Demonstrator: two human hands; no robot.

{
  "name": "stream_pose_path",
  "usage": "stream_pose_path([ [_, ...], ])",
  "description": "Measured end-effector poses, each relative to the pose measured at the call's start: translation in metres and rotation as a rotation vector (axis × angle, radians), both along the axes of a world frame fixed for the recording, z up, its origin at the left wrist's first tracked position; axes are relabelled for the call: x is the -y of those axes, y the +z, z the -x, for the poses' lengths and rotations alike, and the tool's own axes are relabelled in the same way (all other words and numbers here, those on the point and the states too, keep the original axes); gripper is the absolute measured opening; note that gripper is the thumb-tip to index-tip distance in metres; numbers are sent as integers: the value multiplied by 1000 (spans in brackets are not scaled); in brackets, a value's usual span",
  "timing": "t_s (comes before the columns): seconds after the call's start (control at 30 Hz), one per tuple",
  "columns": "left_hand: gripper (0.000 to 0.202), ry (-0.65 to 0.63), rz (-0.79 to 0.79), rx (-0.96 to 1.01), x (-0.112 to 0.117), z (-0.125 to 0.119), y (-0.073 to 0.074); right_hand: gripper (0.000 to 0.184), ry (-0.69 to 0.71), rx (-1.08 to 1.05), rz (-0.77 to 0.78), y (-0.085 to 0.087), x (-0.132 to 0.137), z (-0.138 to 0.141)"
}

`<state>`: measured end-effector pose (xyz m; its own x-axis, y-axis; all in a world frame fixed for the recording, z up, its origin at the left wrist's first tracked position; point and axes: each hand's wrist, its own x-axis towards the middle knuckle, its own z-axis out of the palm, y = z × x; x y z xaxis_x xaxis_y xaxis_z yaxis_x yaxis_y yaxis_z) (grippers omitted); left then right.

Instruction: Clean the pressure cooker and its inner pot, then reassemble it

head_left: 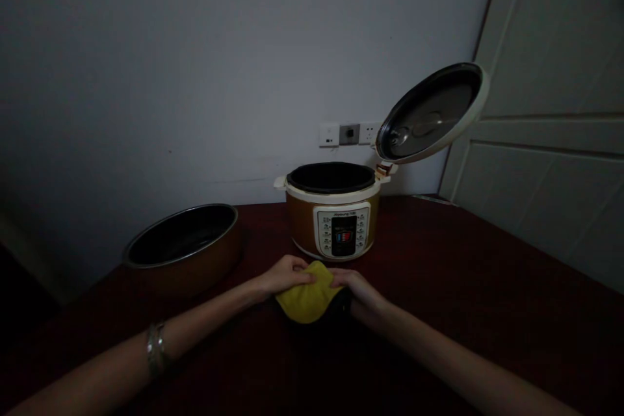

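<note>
Between my two hands is a yellow cleaning cloth (pixel 306 299) with a dark underside showing at its right. My left hand (pixel 287 275) pinches its upper left part, thumb on top. On the other side, my right hand (pixel 357 287) grips the cloth's right edge, its thumb also on the yellow face. Just behind the hands stands an electric pressure cooker (pixel 302 221), brown with a cream rim and a front button panel. Its round lid (pixel 429 114) is swung up to the right on a hinge. The inside of the cooker looks dark.
A round pot (pixel 190 266), brown outside and dark inside, stands at the left on the dark red table (pixel 439 260). Wall sockets (pixel 350 134) sit behind the cooker. A pale panelled door (pixel 546 110) rises along the right side. The light is dim.
</note>
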<state>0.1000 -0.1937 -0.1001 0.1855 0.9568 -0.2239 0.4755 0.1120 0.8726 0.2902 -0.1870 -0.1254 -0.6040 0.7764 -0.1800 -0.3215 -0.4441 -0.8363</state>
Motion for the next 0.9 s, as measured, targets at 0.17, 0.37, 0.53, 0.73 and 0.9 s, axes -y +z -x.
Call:
stream_pose_path([
  [0.17, 7, 354, 91, 11, -11, 32, 4, 37, -97, 67, 114, -1, -4, -16],
  [0.37, 5, 522, 23, -83, -43, 55, 10, 35, -112, 97, 138, -10, -7, -39],
  [0.53, 11, 504, -44, -91, -59, 39, 8, 28, -88, 94, 93, -11, -2, -45],
  [0.73, 7, 419, -24, 28, -46, 9, -4, 20, -112, 135, 47, -7, 6, -41],
  [0.9, 5, 489, -16, 147, -44, 8, -4, 20, -113, 131, 4, -10, 7, -40],
])
